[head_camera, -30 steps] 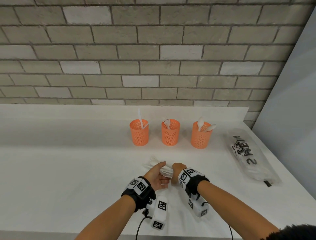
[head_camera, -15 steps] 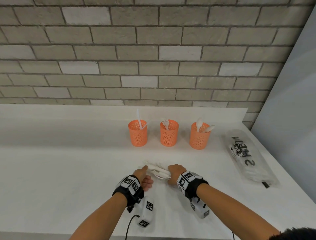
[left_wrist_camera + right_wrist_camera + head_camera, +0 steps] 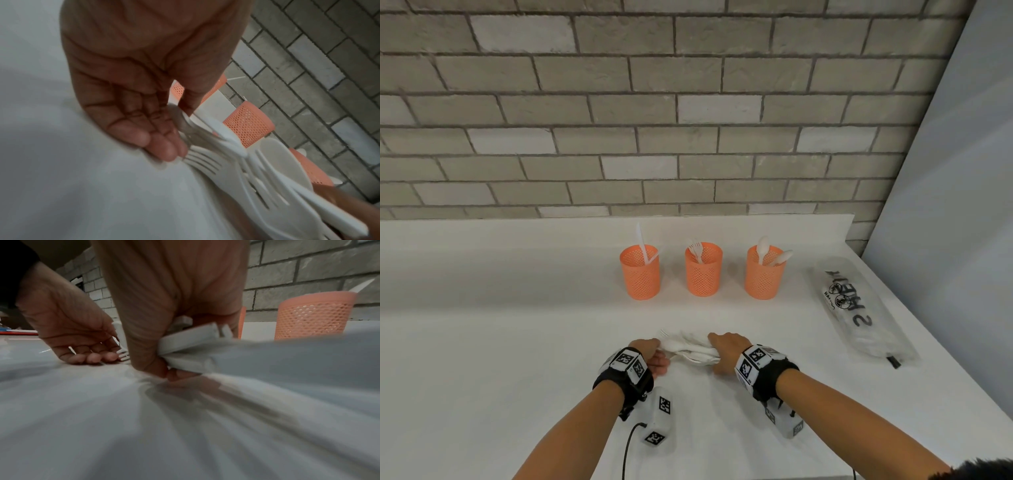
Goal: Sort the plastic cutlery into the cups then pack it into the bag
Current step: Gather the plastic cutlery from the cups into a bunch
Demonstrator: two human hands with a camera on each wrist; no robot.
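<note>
A bundle of white plastic cutlery [image 3: 693,349] lies low over the counter between my hands. My right hand [image 3: 726,353] grips the handle ends [image 3: 189,335], fingers curled round them. My left hand [image 3: 650,354] is at the other end. Its straight fingers [image 3: 162,146] lie against the fork tines [image 3: 203,162], and the thumb tip touches a spoon. Three orange mesh cups stand in a row behind: the left cup [image 3: 640,274] has knives, the middle cup [image 3: 703,272] forks, the right cup [image 3: 763,275] spoons. The clear printed bag [image 3: 859,308] lies at the right.
The white counter [image 3: 500,342] runs left and ends at a brick wall behind the cups. A pale wall panel [image 3: 962,205] closes the right side, just past the bag. Wrist camera units and a cable [image 3: 630,442] hang below my forearms.
My left hand has turned from palm up to knuckles up and slid to the bundle's tine end. The bundle has come down toward the counter. My right hand has kept its grip.
</note>
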